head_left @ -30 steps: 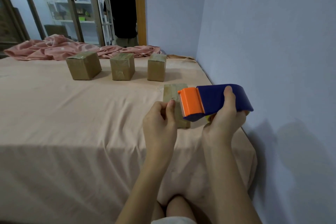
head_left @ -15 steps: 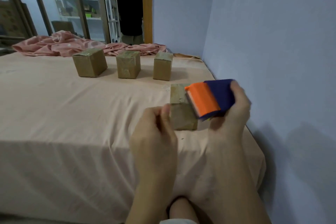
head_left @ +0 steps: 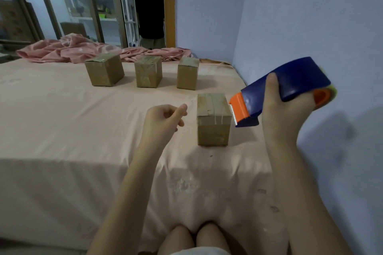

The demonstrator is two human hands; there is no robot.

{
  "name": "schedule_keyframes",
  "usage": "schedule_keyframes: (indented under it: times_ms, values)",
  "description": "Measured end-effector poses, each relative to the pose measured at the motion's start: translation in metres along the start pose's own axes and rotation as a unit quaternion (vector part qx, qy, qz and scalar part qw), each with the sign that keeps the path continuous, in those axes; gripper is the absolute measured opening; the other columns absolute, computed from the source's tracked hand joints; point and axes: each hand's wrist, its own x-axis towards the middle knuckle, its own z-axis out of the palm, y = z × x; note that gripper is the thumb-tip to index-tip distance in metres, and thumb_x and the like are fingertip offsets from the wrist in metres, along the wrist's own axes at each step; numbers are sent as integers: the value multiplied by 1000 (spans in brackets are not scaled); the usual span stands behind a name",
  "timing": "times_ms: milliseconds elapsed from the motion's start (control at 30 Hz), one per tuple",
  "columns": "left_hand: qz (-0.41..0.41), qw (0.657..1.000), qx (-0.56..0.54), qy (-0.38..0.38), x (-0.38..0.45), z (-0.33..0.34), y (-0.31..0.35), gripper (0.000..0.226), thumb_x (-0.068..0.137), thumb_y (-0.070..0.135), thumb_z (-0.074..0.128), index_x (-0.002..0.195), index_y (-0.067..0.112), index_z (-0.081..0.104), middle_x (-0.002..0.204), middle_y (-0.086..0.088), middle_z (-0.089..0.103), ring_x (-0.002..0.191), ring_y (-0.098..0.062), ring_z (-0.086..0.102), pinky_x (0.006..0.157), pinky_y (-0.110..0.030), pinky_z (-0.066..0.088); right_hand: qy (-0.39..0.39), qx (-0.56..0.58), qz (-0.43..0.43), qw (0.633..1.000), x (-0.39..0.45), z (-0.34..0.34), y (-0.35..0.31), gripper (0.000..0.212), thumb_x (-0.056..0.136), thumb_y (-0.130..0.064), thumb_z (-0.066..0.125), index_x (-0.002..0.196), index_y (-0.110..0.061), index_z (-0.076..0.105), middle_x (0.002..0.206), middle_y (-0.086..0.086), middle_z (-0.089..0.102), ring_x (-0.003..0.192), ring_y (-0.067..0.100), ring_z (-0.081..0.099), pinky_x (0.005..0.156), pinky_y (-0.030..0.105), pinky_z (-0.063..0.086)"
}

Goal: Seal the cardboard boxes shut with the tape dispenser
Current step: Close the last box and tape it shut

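Four small brown cardboard boxes [head_left: 213, 118] on bed | my right hand [head_left: 284, 114] grips blue-and-orange tape dispenser [head_left: 286, 87] just right of nearest box | left hand [head_left: 163, 118] loosely curled, empty, left of it

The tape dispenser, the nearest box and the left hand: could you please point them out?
tape dispenser [head_left: 294, 80]: head view, blue housing.
nearest box [head_left: 213, 130]: head view, front face.
left hand [head_left: 161, 118]: head view, back of hand.
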Motion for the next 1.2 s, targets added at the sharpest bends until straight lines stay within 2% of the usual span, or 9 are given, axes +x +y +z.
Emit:
schedule_keyframes:
  times_ms: [100,233,400,567,767,900,1067,1200]
  values:
    - [-12,1000,21,-18,12,6,-4,28,90,34,61,66,22,68,49,16,61,42,4,50,39,-7,34,-42,-91,-17,995,6,5,7,25,82,-25,67,82,-35,44,75,-28,51,73,-13,58,64,9,46]
    - [-20,998,45,-49,25,10,-3,29,90,35,60,65,24,68,49,18,61,42,7,50,38,-6,33,-80,-170,-40,981,21,12,16,23,85,-28,65,95,-22,45,76,-24,49,68,0,53,63,14,43]
    - [-24,996,58,-58,35,17,-8,31,91,32,61,62,21,68,46,17,60,41,8,49,40,-8,35,-102,-207,-22,973,29,16,25,34,86,-30,64,110,-9,53,90,-8,55,79,8,54,66,19,46]
    - [-36,996,61,-62,36,22,-17,32,91,32,61,62,21,68,46,15,59,42,8,49,53,-22,39,-108,-223,2,969,29,14,34,33,86,-30,65,109,-10,53,92,-5,58,82,11,56,67,22,48]
    - [-28,997,55,-54,43,20,-15,32,91,31,61,60,21,67,46,14,58,42,9,49,47,-15,36,-111,-240,-26,964,32,22,27,23,86,-29,64,96,-19,46,78,-16,49,67,6,50,67,28,50]
    - [-34,995,70,-61,46,20,-19,33,90,33,61,60,22,68,45,15,59,42,10,49,49,-20,36,-123,-259,-38,957,28,25,30,23,86,-28,63,92,-22,41,75,-15,48,64,5,48,63,25,46]
    - [-55,994,68,-68,43,27,-32,33,90,33,61,60,22,68,49,13,60,42,2,48,53,-23,41,-147,-295,-30,944,25,23,41,20,87,-29,61,95,-13,51,82,-3,57,74,13,55,56,16,36]
    - [-72,994,52,-69,34,34,-40,36,91,33,59,58,22,65,45,13,57,41,5,48,51,-23,36,-153,-303,-15,940,26,24,43,19,88,-29,60,95,-14,51,82,-3,57,74,14,55,54,14,34]
